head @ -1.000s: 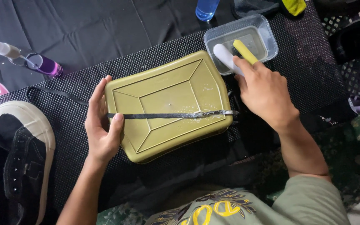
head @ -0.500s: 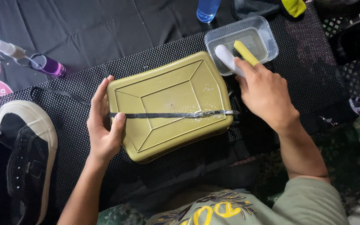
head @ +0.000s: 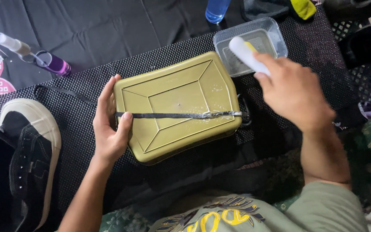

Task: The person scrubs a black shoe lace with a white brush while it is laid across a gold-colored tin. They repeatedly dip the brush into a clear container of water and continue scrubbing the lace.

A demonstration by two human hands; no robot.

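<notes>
Currently, a wet black shoelace [head: 172, 115] lies stretched flat across an upturned olive-green plastic tub [head: 177, 105], pinned at one end.
Left hand [head: 108, 129] fingers clamp lace and tub rim; right hand [head: 295, 92] fingers close round a white-handled brush [head: 247, 53] above a clear water tray [head: 275, 32]. The lace looks limp, slippery; the black mesh-covered table [head: 78, 116] grips.

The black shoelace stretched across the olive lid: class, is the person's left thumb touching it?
Touching. The head view shows the left hand gripping the lid's edge, thumb tip pressed onto the shoelace's end, no gap showing.
</notes>
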